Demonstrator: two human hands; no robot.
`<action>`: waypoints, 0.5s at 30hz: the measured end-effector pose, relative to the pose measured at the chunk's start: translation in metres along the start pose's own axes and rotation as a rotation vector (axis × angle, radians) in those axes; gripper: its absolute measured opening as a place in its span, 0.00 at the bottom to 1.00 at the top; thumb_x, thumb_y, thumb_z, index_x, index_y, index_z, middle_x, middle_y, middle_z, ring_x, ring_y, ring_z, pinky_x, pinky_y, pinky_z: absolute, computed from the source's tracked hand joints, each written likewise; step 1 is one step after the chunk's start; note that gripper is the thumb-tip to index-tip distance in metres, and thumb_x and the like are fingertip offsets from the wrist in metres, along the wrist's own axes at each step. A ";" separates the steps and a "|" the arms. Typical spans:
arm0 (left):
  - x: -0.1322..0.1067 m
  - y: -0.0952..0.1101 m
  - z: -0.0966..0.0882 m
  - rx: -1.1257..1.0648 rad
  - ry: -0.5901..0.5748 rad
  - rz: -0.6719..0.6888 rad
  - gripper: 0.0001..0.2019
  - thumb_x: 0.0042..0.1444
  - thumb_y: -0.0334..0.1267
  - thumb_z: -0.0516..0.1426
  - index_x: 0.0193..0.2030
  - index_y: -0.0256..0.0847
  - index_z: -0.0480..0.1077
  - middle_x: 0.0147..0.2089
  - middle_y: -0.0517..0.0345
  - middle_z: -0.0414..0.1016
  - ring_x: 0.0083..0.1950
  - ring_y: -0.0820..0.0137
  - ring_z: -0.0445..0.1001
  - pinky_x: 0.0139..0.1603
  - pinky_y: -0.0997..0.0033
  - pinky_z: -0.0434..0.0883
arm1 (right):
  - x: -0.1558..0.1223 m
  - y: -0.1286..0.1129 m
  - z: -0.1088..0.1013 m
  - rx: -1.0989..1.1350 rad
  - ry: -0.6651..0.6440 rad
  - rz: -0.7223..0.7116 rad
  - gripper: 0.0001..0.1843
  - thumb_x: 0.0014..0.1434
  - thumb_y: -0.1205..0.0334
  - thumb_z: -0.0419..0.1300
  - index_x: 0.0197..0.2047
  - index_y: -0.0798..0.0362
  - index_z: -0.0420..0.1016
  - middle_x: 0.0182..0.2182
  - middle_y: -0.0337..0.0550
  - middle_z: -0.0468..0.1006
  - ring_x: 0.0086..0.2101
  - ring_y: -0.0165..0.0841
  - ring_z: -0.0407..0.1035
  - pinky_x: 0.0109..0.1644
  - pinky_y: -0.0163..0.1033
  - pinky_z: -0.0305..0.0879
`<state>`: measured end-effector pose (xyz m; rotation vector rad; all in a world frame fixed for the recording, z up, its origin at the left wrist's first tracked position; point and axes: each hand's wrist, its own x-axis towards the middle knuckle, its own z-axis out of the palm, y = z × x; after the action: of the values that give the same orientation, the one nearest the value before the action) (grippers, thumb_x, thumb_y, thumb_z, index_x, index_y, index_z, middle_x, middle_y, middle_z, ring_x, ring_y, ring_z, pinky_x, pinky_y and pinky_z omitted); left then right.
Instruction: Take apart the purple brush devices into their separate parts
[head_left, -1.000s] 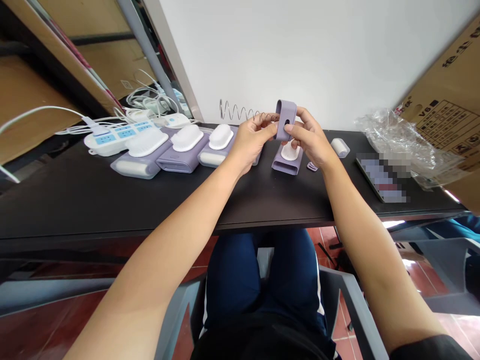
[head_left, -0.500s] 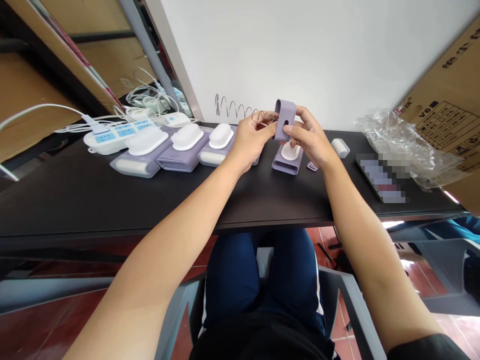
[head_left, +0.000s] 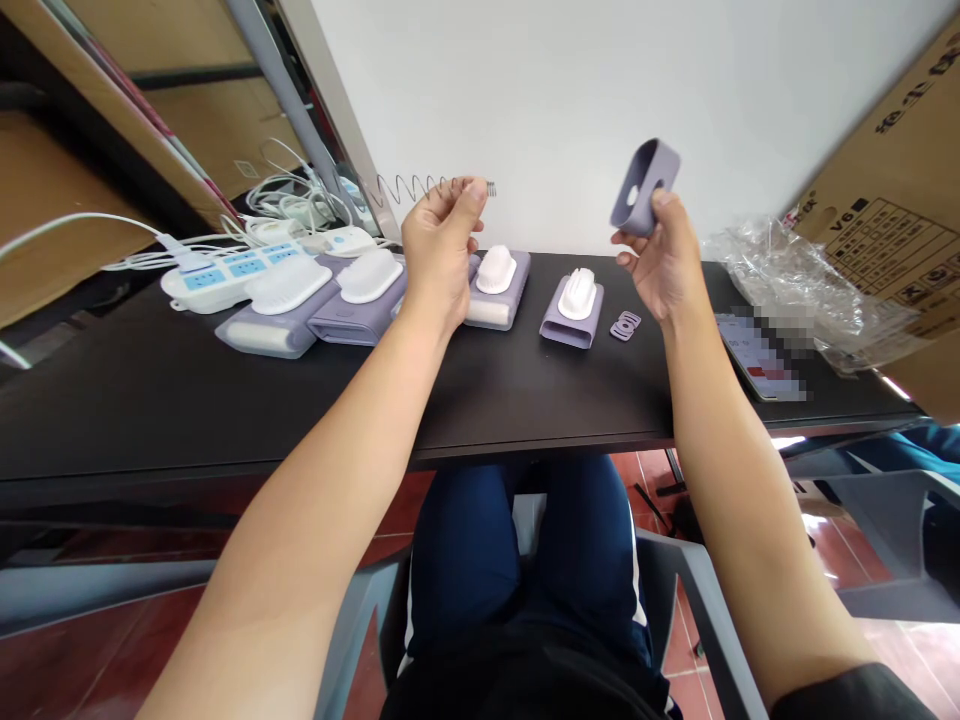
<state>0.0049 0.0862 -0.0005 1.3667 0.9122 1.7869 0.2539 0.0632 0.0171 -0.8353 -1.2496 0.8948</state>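
Pinched in my left hand [head_left: 442, 245] is a long metal coil spring [head_left: 405, 187], stretching out to the left, its tight end poking out past the fingertips. My right hand [head_left: 664, 255] grips a hollow purple sleeve [head_left: 646, 188] with holes in its walls, raised and tilted above the table. Between the hands, a purple housing with an open end [head_left: 568, 328] lies on the table, a white oval part [head_left: 578, 293] on top. Right of it is a small flat purple piece with cutouts [head_left: 625, 326].
Several purple units with white tops, one a purple unit [head_left: 497, 307], line the black table [head_left: 480, 400]. A power strip [head_left: 225, 275] with tangled cables is at the left. At the right are a phone [head_left: 763, 358], clear plastic [head_left: 795, 280] and a cardboard box [head_left: 892, 190].
My hands have moved apart. The spring has come away from the purple sleeve and gone left with my left hand; the sleeve has moved up and right in my right hand.
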 end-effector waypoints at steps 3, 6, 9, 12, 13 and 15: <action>0.007 -0.007 -0.008 0.038 0.009 -0.069 0.15 0.69 0.52 0.67 0.46 0.45 0.70 0.44 0.62 0.77 0.43 0.74 0.71 0.39 0.69 0.66 | 0.008 0.004 -0.021 -0.278 0.204 -0.047 0.29 0.64 0.29 0.56 0.58 0.39 0.70 0.49 0.43 0.81 0.48 0.42 0.79 0.40 0.43 0.73; 0.001 -0.009 -0.005 0.078 -0.008 -0.050 0.22 0.63 0.62 0.67 0.43 0.45 0.71 0.42 0.57 0.79 0.44 0.68 0.78 0.34 0.69 0.68 | 0.011 0.012 -0.031 -0.744 0.307 -0.045 0.30 0.70 0.35 0.50 0.63 0.45 0.71 0.48 0.48 0.81 0.49 0.45 0.79 0.49 0.50 0.74; -0.006 -0.004 -0.002 0.100 -0.036 -0.055 0.21 0.61 0.62 0.66 0.42 0.47 0.71 0.44 0.53 0.83 0.44 0.65 0.81 0.31 0.70 0.70 | 0.009 0.017 -0.033 -1.020 0.350 0.010 0.26 0.69 0.42 0.55 0.60 0.49 0.74 0.46 0.49 0.82 0.49 0.46 0.79 0.58 0.57 0.71; -0.010 -0.001 -0.002 0.091 -0.055 -0.094 0.18 0.62 0.57 0.66 0.42 0.47 0.71 0.48 0.52 0.84 0.44 0.66 0.82 0.31 0.73 0.72 | 0.007 0.019 -0.034 -1.171 0.353 0.074 0.21 0.66 0.46 0.60 0.56 0.49 0.77 0.51 0.52 0.83 0.54 0.51 0.76 0.64 0.63 0.66; -0.010 -0.001 -0.002 0.083 -0.060 -0.104 0.17 0.62 0.56 0.67 0.43 0.46 0.71 0.49 0.52 0.84 0.43 0.67 0.82 0.31 0.73 0.72 | 0.008 0.020 -0.035 -1.190 0.359 0.097 0.19 0.65 0.48 0.61 0.54 0.49 0.77 0.52 0.52 0.83 0.55 0.52 0.76 0.64 0.64 0.65; -0.011 -0.001 -0.002 0.075 -0.071 -0.114 0.15 0.62 0.53 0.67 0.43 0.46 0.70 0.49 0.52 0.84 0.42 0.68 0.82 0.31 0.74 0.73 | 0.009 0.023 -0.036 -1.131 0.358 0.129 0.18 0.63 0.49 0.63 0.51 0.50 0.77 0.51 0.52 0.83 0.54 0.50 0.76 0.63 0.62 0.67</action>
<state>0.0052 0.0774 -0.0072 1.3884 1.0071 1.6232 0.2885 0.0800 -0.0044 -1.8790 -1.3436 0.0259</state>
